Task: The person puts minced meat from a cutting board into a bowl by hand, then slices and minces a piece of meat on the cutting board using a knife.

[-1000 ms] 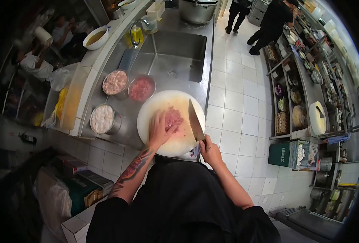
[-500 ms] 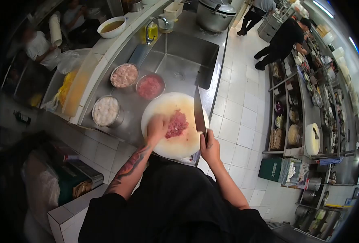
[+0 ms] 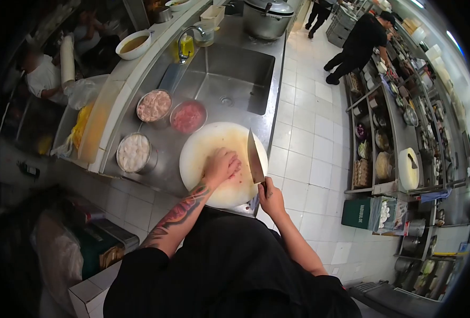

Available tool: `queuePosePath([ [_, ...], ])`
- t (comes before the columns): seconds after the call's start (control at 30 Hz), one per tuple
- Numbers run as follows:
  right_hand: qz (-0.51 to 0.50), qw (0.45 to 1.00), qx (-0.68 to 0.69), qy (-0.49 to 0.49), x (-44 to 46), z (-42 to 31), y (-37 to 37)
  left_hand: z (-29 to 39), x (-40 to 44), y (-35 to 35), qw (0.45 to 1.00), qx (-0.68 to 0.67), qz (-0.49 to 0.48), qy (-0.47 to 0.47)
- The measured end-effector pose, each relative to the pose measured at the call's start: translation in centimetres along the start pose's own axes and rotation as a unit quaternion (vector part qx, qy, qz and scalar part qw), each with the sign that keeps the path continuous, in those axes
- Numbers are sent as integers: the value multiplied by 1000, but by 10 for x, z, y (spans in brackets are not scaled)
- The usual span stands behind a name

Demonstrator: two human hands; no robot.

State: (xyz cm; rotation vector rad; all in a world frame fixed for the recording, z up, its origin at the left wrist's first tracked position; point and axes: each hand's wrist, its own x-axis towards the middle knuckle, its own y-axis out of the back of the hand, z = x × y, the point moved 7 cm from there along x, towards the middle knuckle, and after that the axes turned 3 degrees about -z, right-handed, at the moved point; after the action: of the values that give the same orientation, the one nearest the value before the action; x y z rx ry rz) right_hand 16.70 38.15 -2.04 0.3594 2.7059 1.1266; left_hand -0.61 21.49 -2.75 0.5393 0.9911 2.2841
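Observation:
My left hand is closed over a heap of chopped raw meat on a round white cutting board. Its fingers curl round the meat and hide most of it. In my right hand is the handle of a large kitchen knife, its broad blade lying along the board's right side and pointing away from me. Small red scraps dot the board beside the meat. Just beyond the board stands a metal bowl of red meat. Left of that are a bowl of pale pink meat and a container of whitish pieces.
A steel sink with a tap lies past the bowls. Behind it sits a large lidded pot. A white bowl of brown liquid rests on the left ledge. Across the tiled aisle, a person in black stands at loaded shelves.
My left hand has moved right, over the meat, and closed on it; the heap was spread out in view before. The knife stays in my right hand, its blade still over the board's right side.

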Motion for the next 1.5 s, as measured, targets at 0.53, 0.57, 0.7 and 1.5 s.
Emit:
queuePosePath([
  [0.53,25,988,13,154,22,-128,23,-16,-83,39,973,-72,219,10],
  [0.57,-59,991,-63,105,33,-92,-18,-26,-93,33,971,-85,221,35],
  [0.7,-127,980,-121,93,57,-80,-30,-24,-106,24,978,-57,200,34],
  [1.5,-88,985,-102,111,68,-133,17,-6,-104,15,990,50,132,14],
])
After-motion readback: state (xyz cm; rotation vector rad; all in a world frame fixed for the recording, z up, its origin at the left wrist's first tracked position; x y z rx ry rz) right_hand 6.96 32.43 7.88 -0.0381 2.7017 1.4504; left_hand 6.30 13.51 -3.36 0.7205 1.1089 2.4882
